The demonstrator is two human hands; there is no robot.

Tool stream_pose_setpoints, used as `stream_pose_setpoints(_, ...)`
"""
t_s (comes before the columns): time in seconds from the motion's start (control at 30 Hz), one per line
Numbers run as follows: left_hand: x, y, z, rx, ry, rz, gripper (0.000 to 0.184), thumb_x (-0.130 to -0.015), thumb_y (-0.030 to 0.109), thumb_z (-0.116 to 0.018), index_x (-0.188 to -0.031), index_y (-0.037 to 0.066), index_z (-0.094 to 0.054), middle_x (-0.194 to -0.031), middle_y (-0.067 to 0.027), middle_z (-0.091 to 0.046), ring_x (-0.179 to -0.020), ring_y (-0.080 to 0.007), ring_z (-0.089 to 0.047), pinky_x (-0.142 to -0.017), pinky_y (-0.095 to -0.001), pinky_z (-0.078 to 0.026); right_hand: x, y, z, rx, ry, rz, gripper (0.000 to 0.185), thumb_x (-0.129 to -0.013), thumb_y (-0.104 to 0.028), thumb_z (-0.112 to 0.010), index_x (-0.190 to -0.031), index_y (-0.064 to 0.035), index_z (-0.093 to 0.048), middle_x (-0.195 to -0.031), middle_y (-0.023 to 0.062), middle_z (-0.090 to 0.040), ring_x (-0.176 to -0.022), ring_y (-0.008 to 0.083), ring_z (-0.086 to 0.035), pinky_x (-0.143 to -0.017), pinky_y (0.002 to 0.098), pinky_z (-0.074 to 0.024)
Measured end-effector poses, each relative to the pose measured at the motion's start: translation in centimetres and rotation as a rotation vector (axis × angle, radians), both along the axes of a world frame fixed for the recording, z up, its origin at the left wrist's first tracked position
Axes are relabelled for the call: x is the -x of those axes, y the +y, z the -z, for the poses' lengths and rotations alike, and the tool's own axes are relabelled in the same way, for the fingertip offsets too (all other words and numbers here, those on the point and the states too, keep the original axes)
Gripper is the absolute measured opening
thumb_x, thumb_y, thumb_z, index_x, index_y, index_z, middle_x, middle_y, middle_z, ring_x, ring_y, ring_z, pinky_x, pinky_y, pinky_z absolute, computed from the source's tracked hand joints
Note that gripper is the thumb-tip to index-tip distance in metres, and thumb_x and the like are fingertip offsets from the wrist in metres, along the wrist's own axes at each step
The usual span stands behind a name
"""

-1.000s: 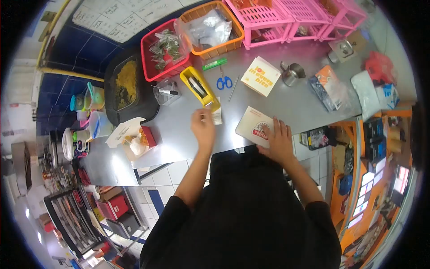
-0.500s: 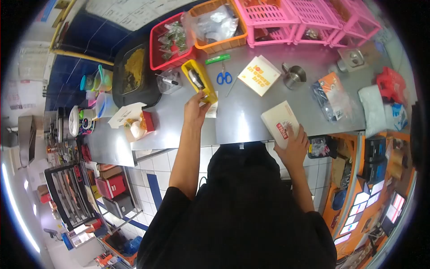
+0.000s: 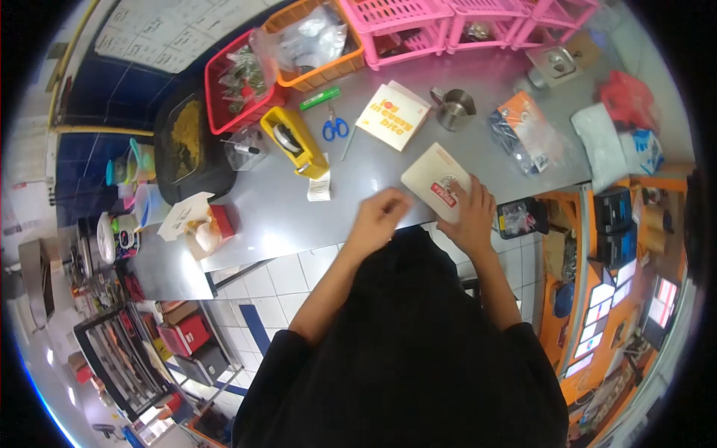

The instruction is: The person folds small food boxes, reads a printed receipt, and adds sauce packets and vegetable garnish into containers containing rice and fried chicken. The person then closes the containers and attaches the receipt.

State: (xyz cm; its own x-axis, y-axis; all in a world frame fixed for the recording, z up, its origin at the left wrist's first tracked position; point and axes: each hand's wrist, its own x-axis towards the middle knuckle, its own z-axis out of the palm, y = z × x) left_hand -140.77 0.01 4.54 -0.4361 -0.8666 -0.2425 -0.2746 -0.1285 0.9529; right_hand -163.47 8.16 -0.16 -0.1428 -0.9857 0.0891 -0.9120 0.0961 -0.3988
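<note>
A small cream cardboard box [image 3: 433, 173] with a red logo lies near the front edge of the metal table. My right hand [image 3: 470, 213] grips its right side, fingers over the lid. My left hand [image 3: 381, 220] is just left of the box, its fingers curled together in a pinch; whatever they hold, if anything, is too small to make out. A yellow tape dispenser [image 3: 297, 145] stands further left, with a printed receipt [image 3: 319, 187] by its front end. Behind the cream box is another box [image 3: 393, 118] with yellow and orange lettering.
Blue scissors [image 3: 335, 129], a green marker-like item [image 3: 320, 98] and a metal jug [image 3: 454, 110] lie behind. Red [image 3: 211, 93] and orange [image 3: 357, 58] baskets and pink racks [image 3: 396, 15] line the back. An open food box [image 3: 222, 222] sits left, plastic packets [image 3: 529, 134] right.
My left hand has left the tape dispenser and moved right, close to the cream box. My right hand stays on the box. The camera view has shifted a little.
</note>
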Motion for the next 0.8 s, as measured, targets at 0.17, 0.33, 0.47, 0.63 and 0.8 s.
stream_pose_setpoints(0.17, 5.6, 1.4, 4.2, -0.291, 0.163, 0.092, 0.030, -0.100, 0.030, -0.067, -0.090, 0.002, -0.069, -0.073, -0.0002, -0.062, -0.063, -0.0085, -0.056, -0.055, -0.0243, -0.043, -0.1, 0.0, -0.2, 0.024, -0.021, 0.024, 0.087, -0.059, -0.033, -0.083, -0.140, -0.0185, -0.055, -0.148, 0.0207, -0.041, -0.132, 0.0430, -0.041, -0.110, 0.0565, -0.0305)
stream_pose_setpoints(0.33, 5.2, 1.3, 7.3, -0.231, -0.133, 0.064, 0.043, -0.095, 0.036, -0.072, -0.079, -0.004, -0.071, -0.069, -0.0106, -0.069, -0.064, -0.0125, -0.060, -0.060, -0.0321, -0.049, 0.0, 0.1, 0.1, 0.049, -0.020, 0.034, 0.088, -0.059, -0.033, -0.083, -0.141, -0.0182, -0.054, -0.148, 0.0203, -0.041, -0.133, 0.0419, -0.041, -0.111, 0.0563, -0.0301)
stream_pose_setpoints(0.47, 4.6, 1.1, 8.8, -0.117, -0.128, 0.079, 0.041, -0.093, 0.037, -0.075, -0.080, -0.002, -0.071, -0.069, -0.0097, -0.069, -0.061, -0.0184, -0.063, -0.059, -0.0341, -0.050, 0.0, 0.0, -0.7, -0.049, 0.023, 0.015, 0.088, -0.063, -0.042, -0.085, -0.141, -0.0163, -0.053, -0.148, 0.0210, -0.041, -0.135, 0.0423, -0.040, -0.114, 0.0577, -0.0283)
stream_pose_setpoints(0.63, 3.7, -0.2, 12.3, 0.736, -0.226, 0.218, 0.027, -0.083, 0.031, -0.078, -0.075, 0.007, -0.068, -0.069, -0.0097, -0.065, -0.066, -0.0333, -0.067, -0.062, -0.0437, -0.054, -0.9, -1.5, -2.5, -0.156, 0.042, 0.003, 0.091, -0.065, -0.055, -0.086, -0.137, -0.0112, -0.053, -0.147, 0.0250, -0.040, -0.135, 0.0445, -0.040, -0.113, 0.0594, -0.0304)
stream_pose_setpoints(0.8, 3.6, 0.6, 12.4, 0.802, -0.327, 0.112, 0.019, -0.084, 0.026, -0.076, -0.076, 0.009, -0.068, -0.074, -0.0098, -0.065, -0.069, -0.0308, -0.068, -0.064, -0.0431, -0.056, -2.3, -4.0, -0.9, -0.107, 0.114, -0.001, 0.089, -0.064, -0.050, -0.089, -0.133, -0.0080, -0.051, -0.143, 0.0267, -0.042, -0.133, 0.0457, -0.043, -0.108, 0.0614, -0.0354)
